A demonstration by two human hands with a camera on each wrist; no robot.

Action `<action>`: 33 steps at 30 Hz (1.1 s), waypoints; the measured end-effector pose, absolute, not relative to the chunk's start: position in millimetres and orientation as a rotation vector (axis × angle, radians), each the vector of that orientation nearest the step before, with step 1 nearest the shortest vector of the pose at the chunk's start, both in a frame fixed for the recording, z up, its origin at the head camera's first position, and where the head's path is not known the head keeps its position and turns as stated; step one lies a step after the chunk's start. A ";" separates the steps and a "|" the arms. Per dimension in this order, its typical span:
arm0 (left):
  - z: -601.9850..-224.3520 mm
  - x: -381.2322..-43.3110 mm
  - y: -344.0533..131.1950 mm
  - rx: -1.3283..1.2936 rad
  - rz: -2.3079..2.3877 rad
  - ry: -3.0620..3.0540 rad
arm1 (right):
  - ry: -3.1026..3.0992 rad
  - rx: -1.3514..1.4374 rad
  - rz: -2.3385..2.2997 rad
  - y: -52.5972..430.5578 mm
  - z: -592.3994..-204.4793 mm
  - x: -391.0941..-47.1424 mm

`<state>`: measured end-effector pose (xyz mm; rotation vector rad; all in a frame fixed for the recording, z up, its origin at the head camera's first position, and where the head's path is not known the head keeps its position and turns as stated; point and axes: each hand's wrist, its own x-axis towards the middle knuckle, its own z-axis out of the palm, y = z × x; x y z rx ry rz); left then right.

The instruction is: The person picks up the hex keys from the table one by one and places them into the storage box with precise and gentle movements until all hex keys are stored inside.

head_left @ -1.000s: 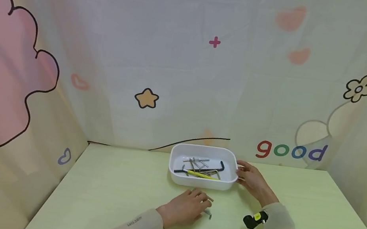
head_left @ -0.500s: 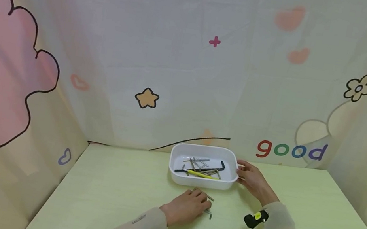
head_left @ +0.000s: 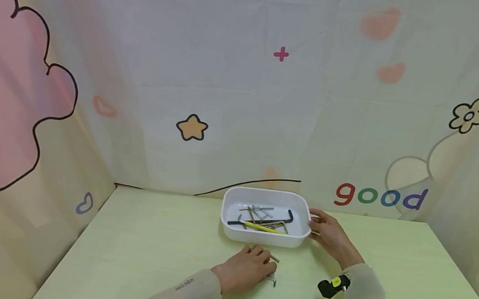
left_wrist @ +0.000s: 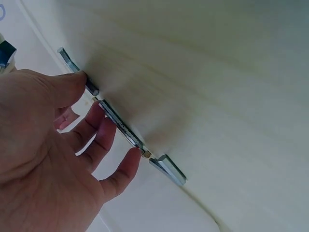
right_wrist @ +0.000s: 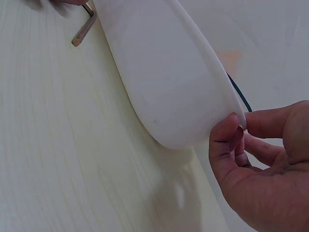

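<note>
My left hand hovers low over the table, fingers and thumb spread at a few loose hex keys. Beyond the fingers lies a brass-toned hex key, and a silver hex key pokes out by the thumb. In the left wrist view, the thumb touches one metal piece while fingertips meet a longer key. My right hand pinches the right rim of a white plastic tray, thumb outside in the right wrist view. Inside are several silver hex keys, a black hex key and a yellow one.
The pale wood-grain table ends at a printed curtain, close behind the tray. More curtain hangs along both sides. A black wrist camera sits by the right sleeve.
The left hand has shifted slightly to the right over the hex keys, its fingers drawn in a little. The right hand and tray have stayed in place.
</note>
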<state>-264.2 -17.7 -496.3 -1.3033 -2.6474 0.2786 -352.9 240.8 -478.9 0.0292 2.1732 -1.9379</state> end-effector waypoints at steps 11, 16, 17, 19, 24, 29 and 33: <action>-499.6 -265.3 -14.8 -1.326 0.384 -2.636 | 2.159 0.024 -1.958 238.8 -480.8 -351.5; -501.2 -266.6 -15.4 -1.341 0.380 -2.621 | 2.164 0.019 -1.944 238.8 -482.0 -352.1; -500.8 -266.9 -15.8 -1.349 0.378 -2.619 | 2.165 0.023 -1.938 238.9 -482.1 -352.4; -499.3 -268.2 -16.5 -1.361 0.376 -2.615 | 2.173 0.027 -1.924 239.6 -481.4 -352.8; -491.9 -271.5 -18.6 -1.369 0.364 -2.583 | 2.188 0.051 -1.913 241.1 -478.1 -354.4; -487.0 -272.0 -22.4 -1.359 0.386 -2.510 | 2.190 0.070 -1.900 241.4 -477.2 -354.9; -484.0 -272.3 -24.7 -1.346 0.398 -2.489 | 2.186 0.068 -1.901 240.9 -477.5 -354.7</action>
